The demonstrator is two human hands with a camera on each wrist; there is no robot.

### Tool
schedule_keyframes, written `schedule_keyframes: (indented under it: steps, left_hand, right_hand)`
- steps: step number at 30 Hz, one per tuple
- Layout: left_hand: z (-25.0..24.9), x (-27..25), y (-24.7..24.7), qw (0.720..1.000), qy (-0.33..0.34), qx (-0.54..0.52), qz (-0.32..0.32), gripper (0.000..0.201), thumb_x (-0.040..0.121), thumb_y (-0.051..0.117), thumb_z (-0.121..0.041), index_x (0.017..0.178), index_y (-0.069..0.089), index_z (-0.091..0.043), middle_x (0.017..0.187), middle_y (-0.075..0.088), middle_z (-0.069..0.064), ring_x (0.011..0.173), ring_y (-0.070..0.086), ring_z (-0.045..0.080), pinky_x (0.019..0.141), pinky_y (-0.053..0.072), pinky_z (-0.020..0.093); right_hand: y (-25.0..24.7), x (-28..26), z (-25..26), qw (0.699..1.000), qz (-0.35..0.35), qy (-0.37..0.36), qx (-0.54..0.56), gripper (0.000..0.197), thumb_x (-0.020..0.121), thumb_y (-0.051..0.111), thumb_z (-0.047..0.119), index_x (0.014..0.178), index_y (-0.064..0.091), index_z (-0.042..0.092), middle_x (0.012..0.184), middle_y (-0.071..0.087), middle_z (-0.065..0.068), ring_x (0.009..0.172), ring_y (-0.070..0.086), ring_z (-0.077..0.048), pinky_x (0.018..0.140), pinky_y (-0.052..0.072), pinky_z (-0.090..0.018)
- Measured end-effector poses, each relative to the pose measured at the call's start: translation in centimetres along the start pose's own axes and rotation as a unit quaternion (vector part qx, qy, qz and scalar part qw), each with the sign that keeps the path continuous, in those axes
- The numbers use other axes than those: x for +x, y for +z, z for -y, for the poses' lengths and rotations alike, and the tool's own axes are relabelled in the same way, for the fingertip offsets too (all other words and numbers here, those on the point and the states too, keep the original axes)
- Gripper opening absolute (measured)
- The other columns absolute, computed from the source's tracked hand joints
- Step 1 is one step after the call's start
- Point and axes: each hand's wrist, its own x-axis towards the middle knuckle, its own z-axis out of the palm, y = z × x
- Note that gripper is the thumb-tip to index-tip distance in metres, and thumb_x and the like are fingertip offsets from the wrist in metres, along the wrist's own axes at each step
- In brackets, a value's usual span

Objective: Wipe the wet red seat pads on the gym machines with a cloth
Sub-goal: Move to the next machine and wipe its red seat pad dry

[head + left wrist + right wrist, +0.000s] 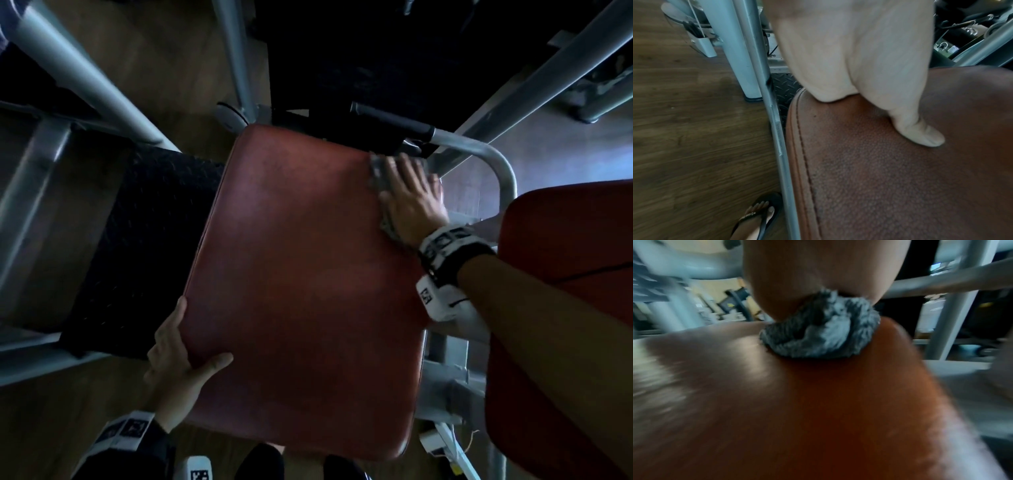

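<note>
A large red seat pad [301, 291] fills the middle of the head view, tilted, its surface shiny. My right hand [411, 195] lies flat at the pad's far right corner, fingers extended, and presses a crumpled grey cloth [376, 171] onto it. In the right wrist view the cloth [822, 335] is bunched under the palm on the pad [797, 410]. My left hand [174, 359] grips the pad's near left corner, with the thumb [920, 133] on top and the fingers wrapped along the edge.
A second red pad [565, 308] stands close at the right. Grey frame tubes [85, 68] cross at left and right, and a black handle [394, 120] sits just behind the pad. A black tread plate [147, 240] lies left of it. A sandalled foot [758, 216] stands on the wooden floor [694, 129].
</note>
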Motion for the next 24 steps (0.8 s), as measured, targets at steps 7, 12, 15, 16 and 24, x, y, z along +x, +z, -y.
schedule_keyframes:
  steps: [7, 12, 15, 16, 24]
  left_hand:
    - [0.5, 0.1, 0.4, 1.000, 0.007, -0.009, -0.015, 0.119, 0.043, 0.066, -0.081, 0.138, -0.005, -0.070, 0.157, 0.016, -0.011, 0.139, 0.026, 0.029, 0.110, 0.030, 0.060]
    - [0.9, 0.3, 0.1, 1.000, 0.016, -0.008, 0.004, 0.118, 0.047, 0.069, -0.082, 0.134, -0.011, -0.072, 0.153, 0.010, -0.025, 0.139, 0.023, 0.025, 0.109, 0.032, 0.056]
    - [0.9, 0.2, 0.0, 1.000, 0.015, 0.000, 0.006, 0.118, 0.053, 0.075, -0.072, 0.132, -0.013, -0.073, 0.155, 0.009, -0.023, 0.139, 0.025, 0.027, 0.108, 0.033, 0.056]
    - [0.8, 0.2, 0.0, 1.000, 0.015, 0.002, 0.008, 0.118, 0.054, 0.076, -0.071, 0.133, -0.013, -0.072, 0.155, 0.009, -0.023, 0.139, 0.025, 0.027, 0.108, 0.033, 0.056]
    - [0.3, 0.2, 0.0, 1.000, -0.017, 0.000, 0.007, 0.122, 0.060, 0.087, -0.049, 0.140, -0.005, -0.059, 0.158, 0.012, -0.010, 0.139, 0.026, 0.032, 0.111, 0.029, 0.055]
  right_hand:
    - [-0.2, 4.2, 2.6, 0.956, 0.028, 0.265, 0.121, 0.062, 0.100, 0.013, 0.055, 0.156, 0.007, 0.027, 0.164, 0.009, -0.002, 0.150, -0.001, -0.032, 0.118, -0.005, -0.058]
    - [1.0, 5.8, 14.0, 0.997, -0.020, 0.066, 0.038, 0.069, 0.089, 0.043, 0.047, 0.152, 0.022, 0.027, 0.157, 0.025, -0.005, 0.144, 0.017, -0.035, 0.114, 0.014, -0.062]
    - [1.3, 3.2, 22.0, 0.997, -0.023, -0.063, 0.049, 0.063, 0.093, 0.043, 0.042, 0.152, 0.029, 0.024, 0.160, 0.023, -0.005, 0.147, 0.016, -0.033, 0.116, 0.017, -0.060]
    - [1.7, 2.0, 23.8, 0.992, -0.020, -0.112, 0.045, 0.060, 0.094, 0.043, 0.041, 0.150, 0.033, 0.024, 0.160, 0.025, -0.004, 0.147, 0.017, -0.032, 0.116, 0.018, -0.059]
    - [3.2, -4.8, 19.4, 0.992, 0.000, -0.126, 0.004, 0.059, 0.096, 0.031, 0.046, 0.153, 0.023, 0.031, 0.162, 0.016, 0.001, 0.148, 0.016, -0.028, 0.114, 0.024, -0.056]
